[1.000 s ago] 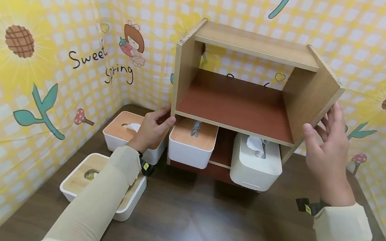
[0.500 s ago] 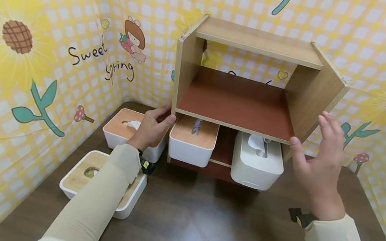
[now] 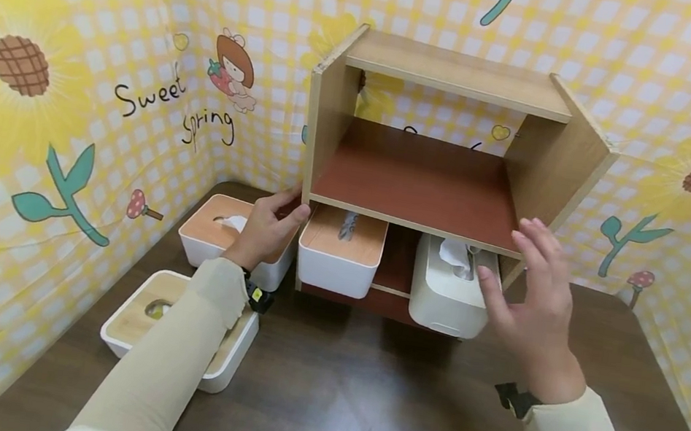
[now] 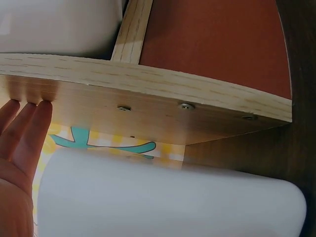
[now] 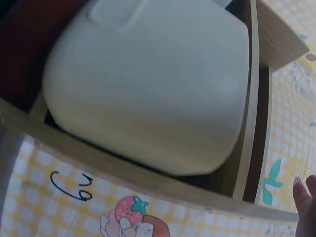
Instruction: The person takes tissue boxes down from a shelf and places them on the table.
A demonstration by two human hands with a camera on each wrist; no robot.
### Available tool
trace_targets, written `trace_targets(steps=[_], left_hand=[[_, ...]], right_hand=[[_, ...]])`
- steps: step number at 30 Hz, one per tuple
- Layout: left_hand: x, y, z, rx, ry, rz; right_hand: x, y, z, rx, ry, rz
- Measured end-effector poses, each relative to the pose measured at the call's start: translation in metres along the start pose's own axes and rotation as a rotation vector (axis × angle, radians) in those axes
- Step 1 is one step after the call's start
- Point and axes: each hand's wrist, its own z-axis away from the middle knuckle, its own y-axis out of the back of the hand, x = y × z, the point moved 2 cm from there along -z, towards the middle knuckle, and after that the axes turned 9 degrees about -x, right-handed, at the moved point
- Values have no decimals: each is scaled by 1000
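A wooden shelf unit [image 3: 416, 181] with a red-brown board stands at the back of the table. Its lower level holds a white tissue box with a wood-look lid [image 3: 340, 263] and, to the right, an all-white tissue box [image 3: 448, 305]; both jut out at the front. My left hand [image 3: 264, 230] is at the unit's left side, and straight fingers [image 4: 37, 133] touch the outer panel in the left wrist view. My right hand [image 3: 536, 320] holds nothing, fingers spread, before the white box's right side. That box [image 5: 153, 89] fills much of the right wrist view.
Left of the unit stands another tissue box with a wood-look lid [image 3: 206, 214], partly behind my left hand. A further tissue box [image 3: 135, 315] lies nearer, under my left forearm. Patterned yellow cloth [image 3: 110, 6] walls in the dark table [image 3: 351, 408].
My right hand has left the unit's right panel and moved left and down, in front of the all-white tissue box. The left hand keeps its place at the left panel.
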Motion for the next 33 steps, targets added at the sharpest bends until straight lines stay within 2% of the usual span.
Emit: trace_targets(steps=[4,10,15,26,33], left_hand=[[1,1,1,-1,-2,-3],[0,1,-1,6,-16,-6],[0,1,-1,8,-19,-2],[1,0,-1,-1,-9,1],[1,0,-1,-7,-2,0]], right_hand=[[-6,-8,5,-59,20,-20],[-16,-24,15,-197,59,-56],[-25,-35,22,-275,51,-65],[-38,-52,38,-363,-48,-122],[-50,-64,52,-501,-202,-168]])
